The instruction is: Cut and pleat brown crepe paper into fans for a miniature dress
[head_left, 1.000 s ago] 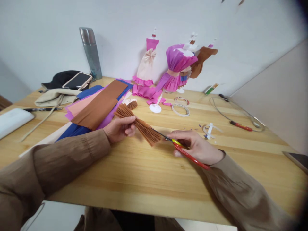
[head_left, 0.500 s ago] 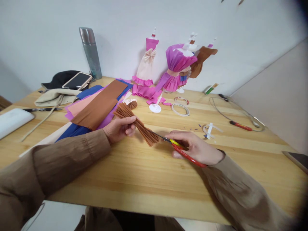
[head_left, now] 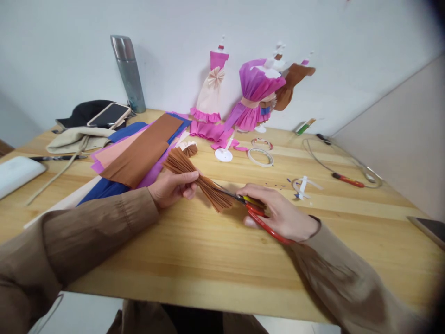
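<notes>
My left hand (head_left: pixel 176 185) pinches a bundle of pleated brown crepe paper (head_left: pixel 215 197) at its middle, and the folds fan out at both ends. In my right hand (head_left: pixel 274 208) are scissors (head_left: pixel 259 217) with red and yellow handles. Their blades lie along the upper edge of the bundle's right half, pointing toward my left fingers; whether they cut into the paper I cannot tell. Just behind the bundle sits a small pleated rosette (head_left: pixel 189 149) in brown and cream. Flat brown paper (head_left: pixel 142 157) lies left of my left hand, over pink, purple and blue sheets.
Small mannequins in paper dresses (head_left: pixel 248 97) stand along the wall. Tape rolls (head_left: pixel 260 157), paper scraps (head_left: pixel 304 188) and a cable with a red handle (head_left: pixel 347 180) lie to the right. A flask (head_left: pixel 128 74), a phone (head_left: pixel 109 115) and a cap (head_left: pixel 81 139) are at back left.
My right hand and the scissors have shifted slightly left, with the blades farther along the brown bundle. My left hand keeps its hold; the whole view has moved a little.
</notes>
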A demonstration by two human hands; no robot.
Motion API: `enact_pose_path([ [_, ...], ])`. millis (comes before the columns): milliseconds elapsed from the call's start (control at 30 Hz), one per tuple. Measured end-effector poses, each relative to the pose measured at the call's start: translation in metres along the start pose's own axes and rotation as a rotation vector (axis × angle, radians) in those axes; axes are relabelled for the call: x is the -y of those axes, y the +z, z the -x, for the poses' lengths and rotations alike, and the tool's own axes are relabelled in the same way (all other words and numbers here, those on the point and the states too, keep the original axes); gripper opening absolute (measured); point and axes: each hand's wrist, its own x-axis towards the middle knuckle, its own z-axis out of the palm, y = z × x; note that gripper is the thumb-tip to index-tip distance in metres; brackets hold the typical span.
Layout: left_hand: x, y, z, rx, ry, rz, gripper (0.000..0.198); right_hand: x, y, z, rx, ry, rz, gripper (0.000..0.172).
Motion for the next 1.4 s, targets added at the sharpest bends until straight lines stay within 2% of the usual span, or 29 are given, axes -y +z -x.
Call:
enact_pose_path([
  [233,0.000,0.003,0.001,-0.010,0.028,-0.030,0.033,0.005,0.002,-0.001,-0.006,0.002,0.031,0.035],
  [533,0.001,0.002,0.000,-0.011,0.012,-0.066,0.036,0.008,0.008,-0.002,-0.042,0.019,0.065,0.038],
  [967,0.003,0.001,0.001,-0.006,0.014,-0.056,0.036,0.011,0.012,-0.004,-0.101,0.030,0.013,0.037],
  [1400,0.002,0.002,0.001,0.004,0.015,-0.052,0.036,0.009,0.011,-0.004,-0.088,0.037,0.049,0.034],
])
